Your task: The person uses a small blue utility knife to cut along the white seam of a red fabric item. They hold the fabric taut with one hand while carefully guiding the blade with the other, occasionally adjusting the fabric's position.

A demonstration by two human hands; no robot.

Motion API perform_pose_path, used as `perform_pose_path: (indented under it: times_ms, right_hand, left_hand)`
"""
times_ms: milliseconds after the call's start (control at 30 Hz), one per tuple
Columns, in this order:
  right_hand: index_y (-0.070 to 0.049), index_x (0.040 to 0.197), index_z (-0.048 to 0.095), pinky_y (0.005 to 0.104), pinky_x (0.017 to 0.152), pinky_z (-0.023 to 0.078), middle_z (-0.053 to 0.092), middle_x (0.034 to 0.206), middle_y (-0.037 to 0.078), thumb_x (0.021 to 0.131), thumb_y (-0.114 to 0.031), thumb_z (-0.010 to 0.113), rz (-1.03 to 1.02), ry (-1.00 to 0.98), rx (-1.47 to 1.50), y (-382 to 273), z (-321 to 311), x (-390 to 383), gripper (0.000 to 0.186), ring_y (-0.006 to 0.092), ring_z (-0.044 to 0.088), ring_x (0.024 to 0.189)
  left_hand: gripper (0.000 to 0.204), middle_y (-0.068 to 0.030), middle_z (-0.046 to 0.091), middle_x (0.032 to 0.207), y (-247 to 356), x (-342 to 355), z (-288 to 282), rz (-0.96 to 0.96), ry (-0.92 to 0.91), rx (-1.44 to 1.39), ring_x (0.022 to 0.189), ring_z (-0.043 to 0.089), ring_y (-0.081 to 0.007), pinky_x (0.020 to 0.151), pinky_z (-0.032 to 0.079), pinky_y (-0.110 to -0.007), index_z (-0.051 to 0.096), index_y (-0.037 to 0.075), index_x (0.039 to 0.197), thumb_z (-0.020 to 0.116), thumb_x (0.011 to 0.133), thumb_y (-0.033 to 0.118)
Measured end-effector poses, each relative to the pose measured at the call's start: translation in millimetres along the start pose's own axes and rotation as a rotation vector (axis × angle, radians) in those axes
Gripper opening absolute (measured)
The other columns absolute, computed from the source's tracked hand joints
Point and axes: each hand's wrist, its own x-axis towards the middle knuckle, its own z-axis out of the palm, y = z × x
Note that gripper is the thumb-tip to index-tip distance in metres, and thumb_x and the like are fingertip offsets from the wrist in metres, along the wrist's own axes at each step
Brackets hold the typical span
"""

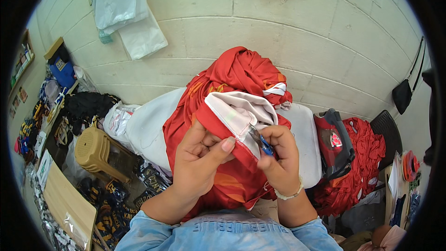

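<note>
A red garment with orange-yellow markings lies bunched in front of me, one part turned back so its whitish inner side shows. My left hand pinches the red seamed edge between thumb and fingers, its thumb pointing right along the seam. In my right hand is a small pair of thread snips with blue on the handle and metal blades. Their blades lean up and left against the seam, near my left thumb tip. Whether the blades touch a thread is too small to tell.
The garment rests on a white padded surface against a block wall. At left are a tan plastic stool, dark clothes and a wooden board. A red and grey container and more red cloth sit at right; another person shows lower right.
</note>
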Motion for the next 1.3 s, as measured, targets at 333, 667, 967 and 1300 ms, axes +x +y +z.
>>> perform_pose_path:
  times_ms: [333, 667, 967, 1300]
  right_hand:
    - [0.0, 0.093, 0.051, 0.0183, 0.056, 0.037, 0.054, 0.076, 0.0, 0.075, -0.007, 0.071, -0.016, 0.0, -0.154, -1.1, -16.7, -12.5, 0.028, 0.0044, 0.044, 0.062]
    - [0.002, 0.091, 0.057, 0.0253, 0.05, 0.045, 0.06, 0.073, 0.01, 0.065, -0.01, 0.081, -0.346, -0.005, -0.666, -17.6, -18.8, -18.8, 0.038, 0.0174, 0.059, 0.058]
    - [0.002, 0.088, 0.058, 0.0251, 0.051, 0.045, 0.06, 0.072, 0.01, 0.064, -0.01, 0.082, -0.309, -0.01, -0.583, -15.8, -18.9, -17.7, 0.036, 0.0169, 0.059, 0.058]
    - [0.0, 0.086, 0.058, 0.0245, 0.052, 0.044, 0.06, 0.072, 0.009, 0.065, -0.011, 0.081, -0.284, -0.019, -0.553, -15.2, -17.5, -13.9, 0.032, 0.0157, 0.058, 0.059]
  left_hand:
    - [0.053, -0.0132, 0.057, 0.118, -4.7, 5.3, -2.0, 0.046, -0.061, 0.086, 0.109, 0.054, -0.016, 0.092, 0.042, -0.028, 0.033, -0.003, 0.134, 0.055, 0.085, -0.005]
    - [0.052, -0.0139, 0.057, 0.117, -8.4, 2.2, 5.5, 0.064, -0.085, 0.087, 0.109, 0.054, -0.0161, 0.093, 0.042, -0.028, 0.033, -0.004, 0.132, 0.054, 0.085, -0.008]
    - [0.055, -0.0136, 0.056, 0.118, -9.5, 0.1, 3.5, 0.025, -0.101, 0.069, 0.108, 0.054, -0.0156, 0.093, 0.042, -0.028, 0.03, -0.003, 0.135, 0.053, 0.085, -0.008]
    - [0.055, -0.0143, 0.056, 0.117, -10.2, -1.2, 6.6, 0.007, -0.095, 0.026, 0.107, 0.056, -0.0163, 0.091, 0.044, -0.028, 0.028, -0.003, 0.135, 0.052, 0.086, -0.008]
